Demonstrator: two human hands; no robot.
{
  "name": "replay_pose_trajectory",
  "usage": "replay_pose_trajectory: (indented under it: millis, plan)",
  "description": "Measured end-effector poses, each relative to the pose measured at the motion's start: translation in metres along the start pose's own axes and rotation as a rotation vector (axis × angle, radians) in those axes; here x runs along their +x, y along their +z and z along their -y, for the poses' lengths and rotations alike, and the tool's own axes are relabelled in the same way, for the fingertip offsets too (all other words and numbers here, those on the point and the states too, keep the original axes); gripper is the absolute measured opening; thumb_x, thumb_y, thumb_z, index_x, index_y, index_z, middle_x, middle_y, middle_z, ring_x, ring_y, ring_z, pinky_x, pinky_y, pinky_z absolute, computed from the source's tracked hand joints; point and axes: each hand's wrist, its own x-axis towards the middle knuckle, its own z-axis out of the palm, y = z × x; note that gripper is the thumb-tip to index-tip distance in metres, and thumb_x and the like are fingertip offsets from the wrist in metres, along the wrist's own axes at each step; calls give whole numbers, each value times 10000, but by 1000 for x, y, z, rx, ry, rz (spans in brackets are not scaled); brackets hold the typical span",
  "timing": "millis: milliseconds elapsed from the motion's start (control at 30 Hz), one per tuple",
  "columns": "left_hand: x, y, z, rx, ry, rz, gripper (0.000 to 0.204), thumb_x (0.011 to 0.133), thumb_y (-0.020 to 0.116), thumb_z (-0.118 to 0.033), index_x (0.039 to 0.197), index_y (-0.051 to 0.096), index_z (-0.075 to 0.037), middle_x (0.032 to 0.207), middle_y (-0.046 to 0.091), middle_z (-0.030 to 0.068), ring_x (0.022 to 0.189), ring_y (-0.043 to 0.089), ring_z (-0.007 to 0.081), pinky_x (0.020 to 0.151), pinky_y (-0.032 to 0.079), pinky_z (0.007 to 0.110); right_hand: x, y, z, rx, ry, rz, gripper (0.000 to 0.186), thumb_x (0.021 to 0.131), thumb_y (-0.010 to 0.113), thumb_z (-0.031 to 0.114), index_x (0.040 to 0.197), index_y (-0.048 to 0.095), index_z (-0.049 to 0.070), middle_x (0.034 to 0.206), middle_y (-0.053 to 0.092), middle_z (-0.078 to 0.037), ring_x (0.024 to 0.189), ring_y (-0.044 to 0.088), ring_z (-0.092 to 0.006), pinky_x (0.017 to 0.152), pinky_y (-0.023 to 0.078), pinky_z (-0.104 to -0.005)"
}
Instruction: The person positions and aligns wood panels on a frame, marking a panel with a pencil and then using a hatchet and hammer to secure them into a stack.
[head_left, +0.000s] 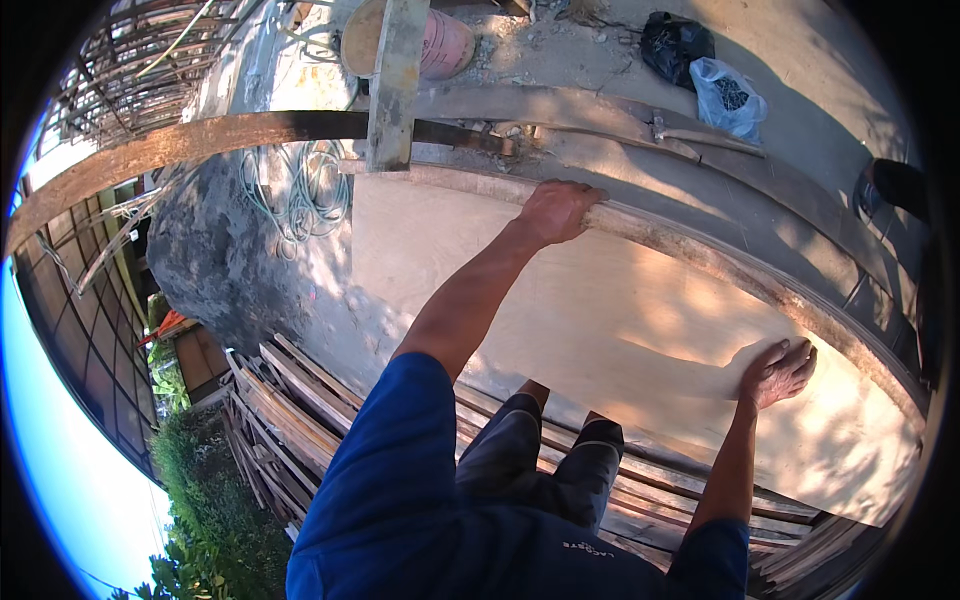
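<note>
Two bare hands are at work over a pale plywood sheet [620,310], which lies in front of the knees and runs off toward the right. The left hand [562,212] sits on the wooden beam [700,250] along the sheet's far edge — fingers bent over it, gripping it. The right hand [778,375] is over the sheet's right part, near that beam, fingers half curled; we cannot tell whether it holds anything or presses on the surface. Its shadow falls on the sheet just to the left.

Around this we note stacked timber strips [290,395] at the lower left, reaching under the legs, a coiled hose [300,195] on the ground, a grey board [397,90] crossing in front of a pink bucket [447,45], plus a black bag [675,48] and a translucent bag [728,98] side by side — upper right.
</note>
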Motion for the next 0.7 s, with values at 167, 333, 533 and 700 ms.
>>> replay_pose_trajectory:
  millis: [167,333,533,700]
  plan:
    - [12,-17,-10,-9,55,-10,651,752,814,-268,1358,606,-156,1186,706,109,1104,671,319,979,518,450,-12,-8,4,-19,65,-57,578,1017,497,407,1483,489,64,1533,425,-184,1427,358,-366,1178,233,-543]
    - [-24,0,-7,19,80,-238,940,727,871,-275,1539,414,-147,1497,498,151,1419,421,349,1185,293,555,3,0,9,-6,36,20,602,954,559,350,1481,446,82,1537,386,-165,1475,283,-375,1205,176,-601]
    - [-128,25,-53,-11,194,-403,754,841,784,-162,1486,417,-25,1539,420,226,1407,393,465,1151,348,584,-2,-11,5,10,176,115,622,975,515,389,1522,403,115,1580,343,-130,1504,239,-360,1234,155,-578]
    - [-257,83,-46,-223,97,261,651,853,781,-184,1407,512,29,1428,543,257,1334,510,427,1122,430,468,-38,-33,6,21,155,136,665,1014,484,466,1571,369,122,1659,283,-112,1533,235,-357,1231,181,-585]
